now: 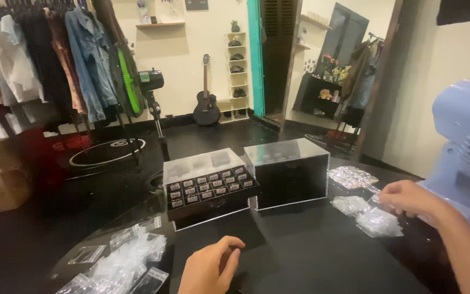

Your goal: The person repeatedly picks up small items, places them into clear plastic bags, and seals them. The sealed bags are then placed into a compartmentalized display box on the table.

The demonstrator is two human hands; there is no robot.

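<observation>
Nearest the camera, left hand [209,267] resting on the dark tabletop [311,256], fingers [229,246] curled loosely together, nothing visible in the grip. Just left of it, heap of small clear plastic bags [123,261], slumped and overlapping as if emptied out loose, a few flat strays [87,253] lying apart. To the right, right hand [409,197] reaching across toward a smaller cluster of clear bags [373,218], fingers drawn together at the tips, seemingly pinching a bag's edge; exact grip too small to tell. Beyond that, flat glittery packet [353,176] near the tabletop's edge. Mid-table, two clear-lidded display cases side by side: left case [209,185] tilted toward the viewer, so rows of small dark compartments face up, each holding a tiny pale item; right case [288,173] boxier, contents hidden behind dark walls. At far right, pale blue fan [463,141]. Farther off, clothes rack [44,54], standing fan [145,87] and guitar [206,103] against the wall.
</observation>
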